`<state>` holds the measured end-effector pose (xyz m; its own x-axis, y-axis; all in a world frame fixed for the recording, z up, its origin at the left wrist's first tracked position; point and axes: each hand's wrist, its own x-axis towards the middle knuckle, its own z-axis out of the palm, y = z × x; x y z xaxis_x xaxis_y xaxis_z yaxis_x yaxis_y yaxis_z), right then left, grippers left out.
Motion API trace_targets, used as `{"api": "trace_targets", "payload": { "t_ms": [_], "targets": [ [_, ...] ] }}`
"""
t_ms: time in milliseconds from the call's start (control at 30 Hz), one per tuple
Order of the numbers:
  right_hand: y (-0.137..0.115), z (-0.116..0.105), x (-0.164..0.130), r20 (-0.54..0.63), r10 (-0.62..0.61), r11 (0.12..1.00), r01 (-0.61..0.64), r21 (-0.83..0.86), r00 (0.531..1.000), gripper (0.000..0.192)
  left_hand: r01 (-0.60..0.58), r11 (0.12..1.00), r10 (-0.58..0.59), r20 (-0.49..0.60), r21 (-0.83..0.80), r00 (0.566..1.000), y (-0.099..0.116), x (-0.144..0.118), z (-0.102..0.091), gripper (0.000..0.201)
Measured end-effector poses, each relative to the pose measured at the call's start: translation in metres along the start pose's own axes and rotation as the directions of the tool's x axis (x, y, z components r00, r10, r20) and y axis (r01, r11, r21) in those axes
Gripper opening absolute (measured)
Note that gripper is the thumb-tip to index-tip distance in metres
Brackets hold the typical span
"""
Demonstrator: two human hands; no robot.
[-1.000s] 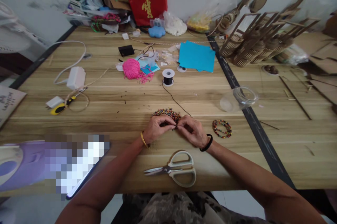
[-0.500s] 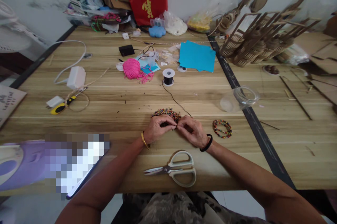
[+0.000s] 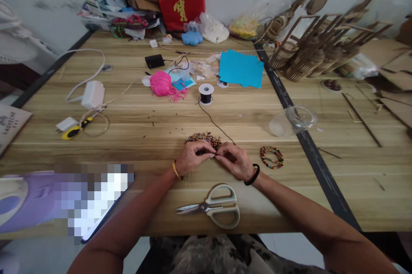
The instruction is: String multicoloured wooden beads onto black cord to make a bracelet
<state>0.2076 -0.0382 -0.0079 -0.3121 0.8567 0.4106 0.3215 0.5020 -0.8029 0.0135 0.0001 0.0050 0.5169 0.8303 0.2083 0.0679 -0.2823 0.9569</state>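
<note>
Both hands met at centre frame, just below a pile of small multicoloured beads [image 3: 203, 139] on the wooden table [image 3: 135, 128]. The left hand [image 3: 192, 158] had fingers curled, thumb and forefinger pinched together at the pile's lower edge; whether a bead sat in that pinch could not be told. The right hand [image 3: 234, 160] was pinched closed on the end of a thin black cord [image 3: 215, 124], fingertips touching the left hand's.

The cord ran up and left from the right hand to a small black spool [image 3: 206, 93] standing above the pile. It looked very light, limp and thin, likely to slip, so best pinched close to its free end. The beads looked tiny, hard, round and prone to rolling; they were probably best taken one at a time between fingertips, hole facing the cord end. Their colours were mixed: brown, red, green, yellow.

A finished beaded bracelet [image 3: 271, 156] lay right of the right hand, apart from it. Scissors [image 3: 215, 209] with pale handles lay closed below the hands, near the table's front edge. A pink yarn ball [image 3: 161, 83] and blue paper sheets [image 3: 240, 68] sat in the upper middle, with a clear plastic cup [image 3: 294, 119] on its side at right
</note>
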Motion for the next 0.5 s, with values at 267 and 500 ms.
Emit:
{"api": "trace_targets", "payload": {
  "t_ms": [267, 500],
  "targets": [
    [-0.0004, -0.0006, 0.0004, 0.02, 0.001, 1.0, -0.002, 0.009, 1.0, 0.011, 0.062, 0.998, -0.063, -0.001, -0.032, 0.998, 0.0009, -0.0005, 0.0005, 0.019],
    [-0.0004, -0.0003, -0.0004, 0.022, 0.016, 1.0, -0.016, 0.004, 1.0, 0.012, 0.106, 0.992, -0.107, -0.007, -0.069, 0.994, -0.0012, -0.0009, 0.0012, 0.019]
  ]
}}
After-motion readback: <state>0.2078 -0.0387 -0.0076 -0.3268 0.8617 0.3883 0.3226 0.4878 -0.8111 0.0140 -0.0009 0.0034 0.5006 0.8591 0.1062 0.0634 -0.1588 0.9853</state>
